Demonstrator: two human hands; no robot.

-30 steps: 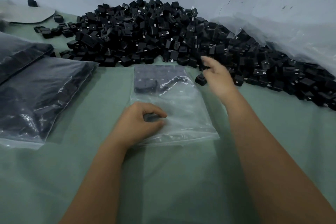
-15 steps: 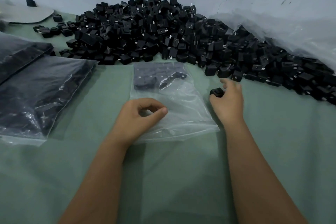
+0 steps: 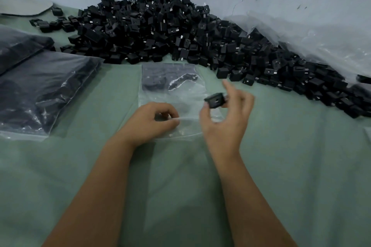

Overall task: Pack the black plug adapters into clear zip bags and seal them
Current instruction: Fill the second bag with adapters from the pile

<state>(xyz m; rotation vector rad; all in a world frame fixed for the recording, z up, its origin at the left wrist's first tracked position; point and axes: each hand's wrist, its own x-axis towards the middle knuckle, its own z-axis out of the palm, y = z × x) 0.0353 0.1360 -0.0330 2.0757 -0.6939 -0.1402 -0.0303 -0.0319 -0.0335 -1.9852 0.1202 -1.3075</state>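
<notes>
Pinched between the thumb and fingers of the right hand (image 3: 224,124), one black adapter (image 3: 215,100) hangs just above the near right part of the clear zip bag (image 3: 172,94), while the left hand (image 3: 149,122) pinches that bag's near edge with curled fingers. Behind them a great heap of adapters (image 3: 180,32) sprawls over the green table cover (image 3: 301,166) against the wall, and two filled bags (image 3: 40,90) lie at the left (a few adapters already sit in the far end of the clear bag).

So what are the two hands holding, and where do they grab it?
The right hand pinches one black plug adapter by its sides, between thumb and fingers. The left hand pinches the clear zip bag at its near, open edge.
</notes>
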